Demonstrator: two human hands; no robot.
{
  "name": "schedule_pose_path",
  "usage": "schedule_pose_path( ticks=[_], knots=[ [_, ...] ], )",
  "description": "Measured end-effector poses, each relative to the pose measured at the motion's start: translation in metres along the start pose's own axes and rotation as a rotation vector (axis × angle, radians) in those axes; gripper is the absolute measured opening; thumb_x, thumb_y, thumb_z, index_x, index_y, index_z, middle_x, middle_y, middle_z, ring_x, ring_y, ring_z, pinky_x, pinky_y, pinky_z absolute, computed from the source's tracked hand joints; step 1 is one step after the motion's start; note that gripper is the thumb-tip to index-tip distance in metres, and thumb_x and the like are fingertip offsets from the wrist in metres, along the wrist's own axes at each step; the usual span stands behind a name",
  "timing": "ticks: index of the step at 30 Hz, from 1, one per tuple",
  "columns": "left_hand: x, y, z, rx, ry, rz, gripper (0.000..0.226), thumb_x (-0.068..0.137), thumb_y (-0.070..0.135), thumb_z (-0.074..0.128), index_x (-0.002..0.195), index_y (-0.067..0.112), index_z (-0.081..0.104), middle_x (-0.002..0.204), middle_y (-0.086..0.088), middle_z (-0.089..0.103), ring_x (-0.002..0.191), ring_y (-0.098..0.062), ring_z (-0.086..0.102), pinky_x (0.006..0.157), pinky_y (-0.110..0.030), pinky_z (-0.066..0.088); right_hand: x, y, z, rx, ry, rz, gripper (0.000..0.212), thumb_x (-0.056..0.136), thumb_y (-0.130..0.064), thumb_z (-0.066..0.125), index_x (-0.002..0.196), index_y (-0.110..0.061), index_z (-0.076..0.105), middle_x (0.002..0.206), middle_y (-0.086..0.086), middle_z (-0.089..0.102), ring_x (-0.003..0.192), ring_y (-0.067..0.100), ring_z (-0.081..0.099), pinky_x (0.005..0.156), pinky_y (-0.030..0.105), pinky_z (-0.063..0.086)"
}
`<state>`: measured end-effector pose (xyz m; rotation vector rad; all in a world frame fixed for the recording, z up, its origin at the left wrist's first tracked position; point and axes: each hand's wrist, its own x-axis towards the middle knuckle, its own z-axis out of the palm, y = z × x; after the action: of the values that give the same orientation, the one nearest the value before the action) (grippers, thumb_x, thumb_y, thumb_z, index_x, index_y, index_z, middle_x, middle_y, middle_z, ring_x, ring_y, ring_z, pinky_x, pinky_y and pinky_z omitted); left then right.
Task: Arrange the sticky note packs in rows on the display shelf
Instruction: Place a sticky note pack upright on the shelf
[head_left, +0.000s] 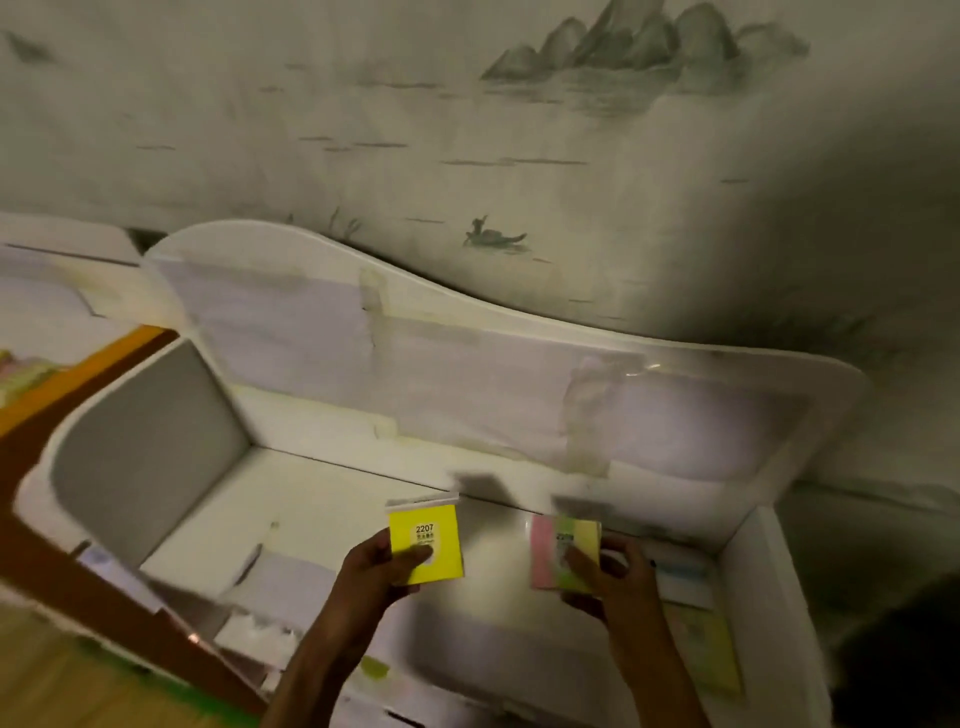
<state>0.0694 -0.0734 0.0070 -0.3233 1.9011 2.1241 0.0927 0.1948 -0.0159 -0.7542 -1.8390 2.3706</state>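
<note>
A person holds two sticky note packs over a white display shelf (291, 499) that stands against a wall painted with a grey ink landscape of mountains (644, 47) and a small boat (491, 238). The left hand (387, 569) pinches a bright yellow pack (426, 543) from below, thumb laid across its label, which reads 2207; a clear wrapper flap stands above the pack's top edge. The right hand (605, 577) grips a pink, green and yellow striped pack (558, 551), thumb on its face and fingers curled behind; this pack is blurred and its label cannot be read. Both packs hang above the shelf's floor, near its middle and just apart from each other. The shelf's curved back panel (467, 364) carries pale paper sheets fixed with strips of tape (589, 415). Pale blue and light yellow packs (696, 623) lie at the shelf's right end, partly hidden behind the right forearm. At far left, an orange-edged ledge (78, 379) holds more pastel packs (21, 374), blurred. A green scrap (375, 667) shows low between the forearms
</note>
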Motion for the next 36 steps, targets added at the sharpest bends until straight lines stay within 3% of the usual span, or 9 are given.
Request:
schedule_pose_path(
  ticks=[3,8,10,12,15,20,24,28,36],
  knots=[
    [-0.017,0.005,-0.034,-0.014,0.058,0.024,0.045,0.064,0.022,0.074,0.107,0.009,0.071,0.101,-0.01,0.075,0.082,-0.016,0.069,0.078,-0.033,0.051,-0.022,0.005,0.042,0.025,-0.165,0.004,0.027,0.083,0.0,0.071,0.103,-0.001,0.053,0.093,0.018,0.072,0.076,0.029,0.072,0.056,0.037,0.058],
    [-0.052,0.008,-0.109,-0.039,0.124,0.056,0.028,0.08,0.01,0.074,0.108,0.011,0.071,0.106,-0.01,0.074,0.09,-0.021,0.07,0.082,-0.038,0.05,-0.055,0.026,0.121,-0.007,-0.342,-0.005,0.029,0.083,0.004,0.069,0.106,0.0,0.051,0.1,0.019,0.069,0.092,0.034,0.071,0.061,0.04,0.058],
    [-0.067,0.008,-0.144,-0.06,0.159,0.068,0.023,0.084,0.004,0.07,0.106,0.007,0.071,0.104,-0.015,0.074,0.086,-0.024,0.07,0.075,-0.035,0.054,-0.071,0.036,0.154,-0.006,-0.383,-0.004,0.032,0.082,0.006,0.07,0.107,-0.002,0.051,0.101,0.019,0.069,0.094,0.035,0.07,0.063,0.042,0.058],
    [-0.084,0.008,-0.183,-0.085,0.217,0.077,0.019,0.085,0.001,0.067,0.103,0.006,0.071,0.097,-0.012,0.076,0.08,-0.02,0.072,0.068,-0.03,0.055,-0.092,0.045,0.192,-0.022,-0.417,-0.005,0.032,0.081,0.007,0.07,0.105,-0.004,0.052,0.1,0.017,0.071,0.091,0.033,0.071,0.066,0.044,0.058],
    [-0.109,0.009,-0.248,-0.105,0.251,0.071,0.022,0.086,0.005,0.066,0.106,0.011,0.072,0.103,-0.009,0.075,0.096,-0.027,0.071,0.084,-0.041,0.052,-0.127,0.061,0.251,-0.039,-0.457,-0.01,0.033,0.081,0.007,0.07,0.107,-0.008,0.055,0.097,0.013,0.074,0.081,0.03,0.074,0.071,0.049,0.057],
    [-0.154,0.014,-0.366,-0.159,0.311,0.104,0.024,0.087,0.005,0.065,0.108,0.015,0.069,0.104,-0.008,0.075,0.09,-0.021,0.072,0.078,-0.035,0.052,-0.183,0.093,0.356,-0.084,-0.546,0.019,0.034,0.081,0.0,0.073,0.114,-0.005,0.064,0.105,0.018,0.073,0.096,0.04,0.07,0.065,0.039,0.058],
    [-0.18,0.018,-0.465,-0.177,0.368,0.129,0.048,0.069,0.022,0.078,0.115,0.013,0.067,0.111,-0.01,0.073,0.101,-0.029,0.069,0.089,-0.043,0.051,-0.227,0.116,0.439,-0.079,-0.611,0.022,0.027,0.084,-0.001,0.07,0.11,-0.008,0.066,0.101,0.011,0.075,0.094,0.03,0.072,0.067,0.038,0.059],
    [-0.189,0.023,-0.547,-0.21,0.459,0.142,0.027,0.086,0.006,0.065,0.113,0.008,0.068,0.107,-0.01,0.074,0.104,-0.032,0.067,0.091,-0.043,0.049,-0.258,0.138,0.51,-0.071,-0.634,0.036,0.031,0.083,-0.004,0.071,0.112,-0.013,0.066,0.106,0.01,0.074,0.096,0.029,0.072,0.07,0.041,0.059],
    [-0.174,0.042,-0.659,-0.232,0.497,0.172,0.024,0.093,0.003,0.056,0.115,0.006,0.065,0.108,-0.012,0.074,0.098,-0.028,0.07,0.085,-0.038,0.054,-0.271,0.17,0.633,-0.076,-0.638,0.049,0.027,0.084,0.006,0.066,0.106,-0.01,0.063,0.102,0.012,0.072,0.083,0.026,0.074,0.063,0.039,0.059]
  ],
)
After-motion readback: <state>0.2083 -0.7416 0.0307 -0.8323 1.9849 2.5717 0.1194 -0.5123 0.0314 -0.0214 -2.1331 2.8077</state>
